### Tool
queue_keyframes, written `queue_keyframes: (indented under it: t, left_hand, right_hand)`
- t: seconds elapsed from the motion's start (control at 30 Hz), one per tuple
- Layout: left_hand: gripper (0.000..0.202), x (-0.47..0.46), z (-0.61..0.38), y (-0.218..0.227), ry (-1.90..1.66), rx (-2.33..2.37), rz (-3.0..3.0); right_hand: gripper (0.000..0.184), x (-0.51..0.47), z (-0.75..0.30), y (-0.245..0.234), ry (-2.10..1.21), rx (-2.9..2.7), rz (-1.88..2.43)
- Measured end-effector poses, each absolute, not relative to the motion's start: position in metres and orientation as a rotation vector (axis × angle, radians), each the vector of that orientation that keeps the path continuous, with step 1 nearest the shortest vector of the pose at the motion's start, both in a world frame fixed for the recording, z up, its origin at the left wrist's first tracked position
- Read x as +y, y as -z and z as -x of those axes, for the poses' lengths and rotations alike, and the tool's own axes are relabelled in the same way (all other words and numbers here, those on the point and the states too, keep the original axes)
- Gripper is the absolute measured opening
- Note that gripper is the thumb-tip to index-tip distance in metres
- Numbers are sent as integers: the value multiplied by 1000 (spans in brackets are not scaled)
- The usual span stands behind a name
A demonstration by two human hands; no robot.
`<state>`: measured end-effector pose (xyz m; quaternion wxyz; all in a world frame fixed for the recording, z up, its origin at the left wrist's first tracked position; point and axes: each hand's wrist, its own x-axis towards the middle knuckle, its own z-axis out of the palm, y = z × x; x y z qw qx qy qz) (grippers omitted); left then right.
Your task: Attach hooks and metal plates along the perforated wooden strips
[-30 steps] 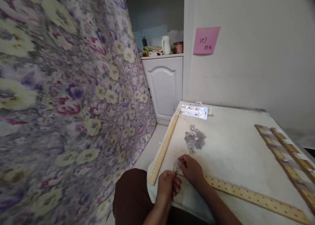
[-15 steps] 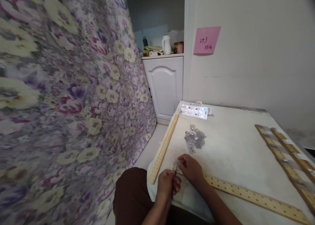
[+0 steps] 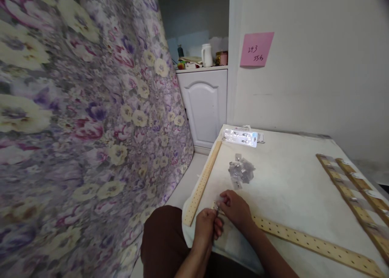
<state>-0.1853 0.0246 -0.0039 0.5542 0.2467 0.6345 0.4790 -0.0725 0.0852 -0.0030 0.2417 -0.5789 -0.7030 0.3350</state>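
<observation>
My left hand [image 3: 206,224] is closed at the left end of a long pale wooden strip with rows of holes [image 3: 304,240]. What its fingers grip there is hidden. My right hand [image 3: 235,207] is over the same end, with its thumb and forefinger pinched together close to my left fingertips. A small clear plastic piece [image 3: 217,206] with a shiny bit shows between the two hands, too small to make out fully. Beyond them lies a loose pile of small clear plastic pieces with metal bits [image 3: 242,170].
A second holed strip [image 3: 202,184] lies along the table's left edge. Clear packaging [image 3: 240,137] sits at the back. Wooden strips bearing clear pieces [image 3: 349,193] lie on the right. A floral curtain [image 3: 91,128] hangs at the left, beside a white cabinet [image 3: 203,107].
My right fingertips have shifted slightly left and closer to my left fingertips at the strip's end. The view has moved a little; the pile and strips have stayed put.
</observation>
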Motion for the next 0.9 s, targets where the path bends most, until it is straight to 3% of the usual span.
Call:
queue_keyframes:
  t: [0.9]
  left_hand:
    - [21, 20, 187, 10, -1167, 1471, -639]
  right_hand:
    - [33, 90, 75, 3, -927, -1904, 1546]
